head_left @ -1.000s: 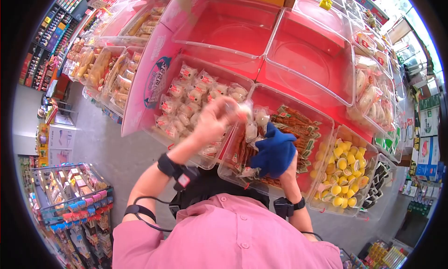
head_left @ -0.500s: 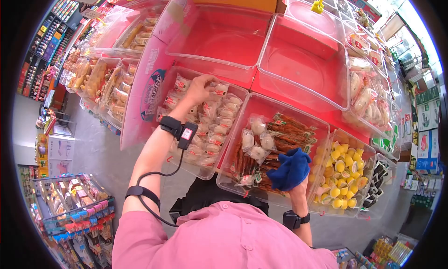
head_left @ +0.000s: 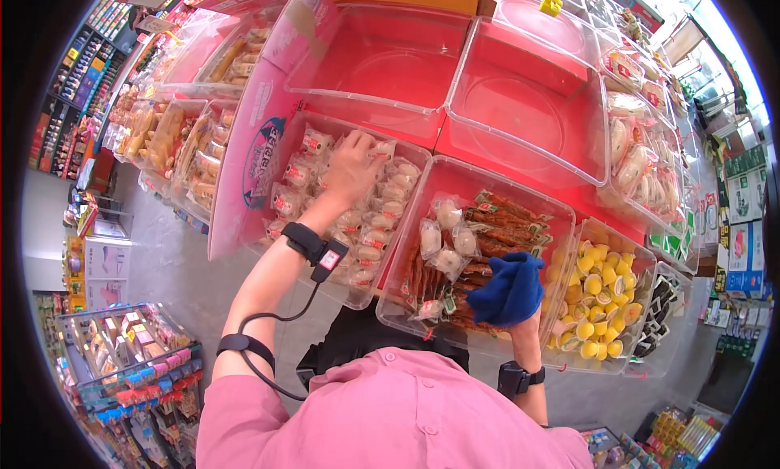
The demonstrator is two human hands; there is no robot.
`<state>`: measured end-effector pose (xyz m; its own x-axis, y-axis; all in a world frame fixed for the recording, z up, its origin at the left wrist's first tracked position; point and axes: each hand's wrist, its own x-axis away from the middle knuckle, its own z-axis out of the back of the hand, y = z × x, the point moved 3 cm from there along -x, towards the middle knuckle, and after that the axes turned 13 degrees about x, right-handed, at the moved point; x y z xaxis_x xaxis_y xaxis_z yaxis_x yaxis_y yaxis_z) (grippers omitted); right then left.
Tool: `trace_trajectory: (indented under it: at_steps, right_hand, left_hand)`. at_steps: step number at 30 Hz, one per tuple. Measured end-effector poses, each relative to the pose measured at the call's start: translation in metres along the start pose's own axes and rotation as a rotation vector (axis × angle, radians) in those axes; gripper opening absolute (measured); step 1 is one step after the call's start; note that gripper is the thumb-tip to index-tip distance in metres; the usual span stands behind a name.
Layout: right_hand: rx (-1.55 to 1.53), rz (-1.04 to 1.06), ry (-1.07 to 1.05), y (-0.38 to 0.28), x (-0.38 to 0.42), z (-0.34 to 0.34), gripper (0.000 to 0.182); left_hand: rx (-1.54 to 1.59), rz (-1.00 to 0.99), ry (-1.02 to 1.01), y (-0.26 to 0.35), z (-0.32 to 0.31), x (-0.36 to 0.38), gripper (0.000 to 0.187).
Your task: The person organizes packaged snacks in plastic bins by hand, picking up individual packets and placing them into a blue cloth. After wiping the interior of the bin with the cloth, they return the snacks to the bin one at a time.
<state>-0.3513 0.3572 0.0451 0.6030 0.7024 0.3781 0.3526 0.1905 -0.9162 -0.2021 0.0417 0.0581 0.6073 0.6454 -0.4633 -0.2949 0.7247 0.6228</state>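
My left hand (head_left: pixel 353 173) is over a clear bin (head_left: pixel 424 162) of small white wrapped packs (head_left: pixel 375 238), with its fingers bent down onto the packs at the back; whether one is gripped is hidden. A dark blue cloth (head_left: pixel 507 290) is bunched in my right hand (head_left: pixel 524 329), above the front right of the neighbouring bin. That bin holds reddish-brown packed sticks (head_left: pixel 505 225) and several white round packs (head_left: pixel 448 214) lying on top.
Yellow-capped cups (head_left: pixel 597 298) fill a bin to the right, with black packs (head_left: pixel 656 314) beyond. Two clear bins (head_left: pixel 532 103) stand behind on red. A pink cardboard panel (head_left: pixel 260 136) rises at left. A snack rack (head_left: pixel 122 355) stands at lower left.
My left hand has shifted slightly right and down, its fingers now lower on the packs. My right hand, with the blue cloth, has moved slightly.
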Motion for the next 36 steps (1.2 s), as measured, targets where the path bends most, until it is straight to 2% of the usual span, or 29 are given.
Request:
trace_trajectory:
  at_steps: [2,4,6,7,9,10,12,14,15,17,18,19,20,21,22,24,26,28,30,32,33,34,35,36]
  right_hand:
    - [0.025,0.006,0.002,-0.006,0.002,-0.004,0.047]
    - [0.05,0.013,0.013,-0.006,0.004,-0.001,0.048]
    - [-0.281,0.047,-0.14,0.005,0.0,0.003,0.038]
    - [-0.283,0.047,-0.131,0.015,-0.003,0.009,0.038]
    - [0.066,0.148,-0.068,0.026,-0.007,0.019,0.034]
    - [0.064,0.147,-0.062,0.026,-0.005,0.02,0.034]
    - [0.013,0.123,-0.101,0.01,0.0,0.011,0.035]
    - [-0.032,0.105,-0.148,-0.009,0.003,0.001,0.036]
    - [-0.054,0.096,-0.171,-0.013,0.003,-0.001,0.037]
    - [0.006,0.122,-0.213,-0.011,0.004,-0.003,0.038]
    - [0.064,0.148,-0.254,-0.01,0.004,-0.003,0.039]
    - [0.063,0.154,-0.254,-0.008,0.003,-0.001,0.039]
    - [0.314,0.211,-0.318,-0.006,0.002,-0.001,0.044]
    - [0.565,0.277,-0.383,-0.006,-0.001,-0.003,0.051]
    - [0.558,0.305,-0.4,-0.005,-0.001,-0.005,0.051]
    - [-0.096,0.104,-0.305,0.003,0.0,-0.001,0.052]
    - [0.243,0.238,-0.198,0.016,-0.002,0.009,0.047]
    - [-0.443,-0.093,-0.232,-0.005,0.011,-0.007,0.042]
    - [-0.248,0.058,-0.369,-0.007,0.011,-0.008,0.038]
    - [0.425,0.482,-0.482,-0.002,0.008,-0.004,0.036]
    - [0.421,0.507,-0.541,0.012,0.001,-0.012,0.036]
    - [0.379,0.599,-0.348,0.027,-0.013,-0.017,0.038]
    - [0.33,0.679,-0.146,0.04,-0.022,-0.023,0.04]
    - [0.378,0.531,0.07,0.049,-0.022,-0.038,0.033]
  left_hand:
    - [0.048,0.023,-0.018,0.0,-0.006,0.002,0.027]
    - [-0.003,-0.035,0.017,-0.002,-0.014,0.0,0.025]
    - [-0.017,-0.017,0.005,-0.001,-0.014,0.0,0.024]
    - [-0.038,0.004,-0.006,0.0,-0.014,0.0,0.023]
    - [-0.051,-0.079,0.018,0.03,-0.009,0.0,0.021]
    - [-0.068,-0.158,0.051,0.048,-0.008,0.003,0.019]
    - [0.124,-0.216,-0.14,0.073,-0.022,0.015,0.016]
    - [0.18,-0.275,-0.366,0.079,-0.056,0.037,0.016]
    - [0.181,-0.276,-0.363,0.079,-0.065,0.045,0.016]
    - [-0.11,-0.427,-0.694,0.085,-0.084,0.061,0.033]
    - [-0.11,-0.431,-0.692,0.088,-0.083,0.062,0.033]
    - [-0.096,-0.364,-0.858,0.088,-0.083,0.065,0.036]
    - [-0.089,-0.293,-1.016,0.089,-0.08,0.066,0.04]
    - [-0.117,-0.343,-1.033,0.085,-0.082,0.07,0.039]
    - [-0.14,-0.384,-1.017,0.081,-0.082,0.073,0.037]
    - [-0.208,-0.41,-0.962,0.083,-0.084,0.076,0.031]
    - [-0.19,-0.487,-0.894,0.079,-0.086,0.079,0.024]
    - [-0.157,-0.568,-0.732,0.078,-0.083,0.081,0.021]
    - [-0.16,-0.392,-0.751,0.098,-0.062,0.077,0.019]
    - [0.089,0.059,-0.751,0.118,-0.049,0.082,0.023]
    - [0.246,0.251,-0.767,0.14,-0.03,0.082,0.025]
    - [0.421,0.429,-0.777,0.156,-0.019,0.083,0.027]
    - [0.55,0.28,-0.763,0.161,-0.026,0.091,0.032]
    - [0.678,0.124,-0.755,0.167,-0.04,0.107,0.041]
